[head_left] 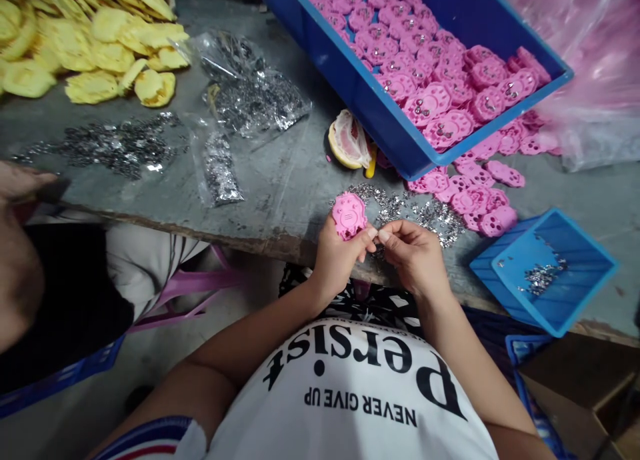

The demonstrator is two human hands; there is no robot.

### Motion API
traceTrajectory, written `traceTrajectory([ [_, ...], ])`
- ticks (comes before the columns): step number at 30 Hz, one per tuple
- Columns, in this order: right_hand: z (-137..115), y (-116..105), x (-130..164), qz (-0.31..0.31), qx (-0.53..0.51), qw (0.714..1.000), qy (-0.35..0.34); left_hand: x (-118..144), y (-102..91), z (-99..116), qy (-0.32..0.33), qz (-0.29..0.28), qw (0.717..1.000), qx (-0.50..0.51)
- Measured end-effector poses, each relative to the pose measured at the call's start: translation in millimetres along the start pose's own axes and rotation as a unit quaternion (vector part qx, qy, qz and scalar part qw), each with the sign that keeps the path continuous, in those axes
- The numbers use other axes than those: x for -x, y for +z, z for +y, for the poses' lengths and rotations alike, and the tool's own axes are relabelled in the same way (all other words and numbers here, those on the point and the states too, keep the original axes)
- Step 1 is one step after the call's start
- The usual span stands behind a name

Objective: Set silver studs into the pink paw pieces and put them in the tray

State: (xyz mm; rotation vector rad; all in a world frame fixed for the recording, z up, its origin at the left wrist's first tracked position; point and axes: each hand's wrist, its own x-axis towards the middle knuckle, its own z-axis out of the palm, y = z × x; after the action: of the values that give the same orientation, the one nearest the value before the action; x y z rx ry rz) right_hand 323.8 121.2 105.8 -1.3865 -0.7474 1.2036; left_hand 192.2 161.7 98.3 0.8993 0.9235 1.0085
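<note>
Between the fingers of my left hand (336,257) sits a pink plastic piece (349,215), held upright near the table's front edge. My right hand (417,253) is beside it, thumb and fingertip pinched together close to my left thumb. Whatever lies in that pinch is too small to make out. Just beyond both hands, small shiny metal parts (439,221) are scattered on the table. More pink pieces (483,203) lie loose to the right, by the corner of a big blue tray (415,163) filled with similar pieces bearing metal parts.
A small blue bin (525,243) with some metal parts stands right. Left are bags of metal parts (220,167), a loose metal pile (125,143) and yellow pieces (95,40). A cut pomelo-like fruit (347,140) touches the tray's side. Another person's hand (25,180) shows far left.
</note>
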Motion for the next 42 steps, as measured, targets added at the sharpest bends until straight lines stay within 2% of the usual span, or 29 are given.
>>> traceTrajectory([
  [3,-2.8,-2.2,0.2,0.028,0.063,0.993,-0.1,1.8,0.0,6.2,-0.05,-0.044,0.994,0.09],
  [5,-3.5,-1.7,0.4,0.024,0.122,0.981,-0.146,3.4,0.4,8.4,-0.077,-0.065,0.987,0.129],
  [7,-2.8,1.1,0.5,0.01,0.138,0.98,-0.141,5.1,0.8,8.2,-0.075,-0.069,0.984,0.145],
  [13,2.7,9.1,0.1,0.029,0.084,0.988,-0.123,10.2,-3.5,4.4,-0.042,-0.098,0.976,0.19],
  [19,7.1,7.9,-0.8,0.041,0.093,0.987,-0.122,11.1,-10.5,7.2,-0.058,-0.115,0.968,0.214],
  [23,2.0,3.8,-1.2,0.027,0.117,0.984,-0.131,9.6,-15.5,7.1,-0.062,-0.12,0.965,0.225],
  [27,-11.2,-1.0,0.6,0.014,0.225,0.959,-0.172,10.0,-17.2,7.2,-0.077,-0.115,0.969,0.206],
  [30,-16.7,-2.0,0.7,-0.018,0.265,0.949,-0.171,10.8,-14.6,8.6,-0.086,-0.105,0.973,0.186],
  [34,-14.9,-1.8,-1.6,-0.048,0.263,0.95,-0.164,11.4,-10.2,11.3,-0.076,-0.105,0.976,0.174],
  [42,-12.6,-2.8,-3.8,-0.036,0.244,0.958,-0.149,10.7,-9.9,10.6,-0.071,-0.109,0.977,0.168],
])
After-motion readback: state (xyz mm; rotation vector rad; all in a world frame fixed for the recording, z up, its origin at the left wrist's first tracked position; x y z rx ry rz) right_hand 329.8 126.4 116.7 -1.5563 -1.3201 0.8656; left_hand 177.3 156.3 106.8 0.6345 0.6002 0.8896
